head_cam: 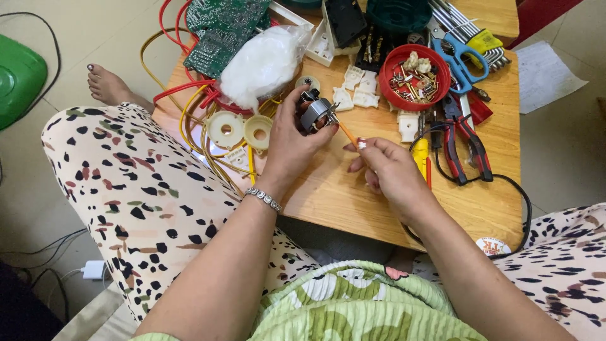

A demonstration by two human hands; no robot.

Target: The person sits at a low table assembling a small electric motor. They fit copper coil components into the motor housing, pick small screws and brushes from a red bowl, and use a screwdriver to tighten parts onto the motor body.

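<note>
My left hand (291, 142) grips a small electric motor (314, 112) with a copper coil and metal frame, held just above the low wooden table (353, 196). In my right hand (388, 173) is a screwdriver with an orange shaft (348, 134). Its tip touches the motor's side. A silver bracelet sits on my left wrist.
Behind the motor lie a green circuit board (221, 28), a white plastic bag (262, 63), red and yellow wires (189, 101), cream round plastic parts (240, 129), a red bowl of screws (413, 76), blue scissors (461, 60) and red pliers (464, 142). A green object (19, 79) lies on the floor at left.
</note>
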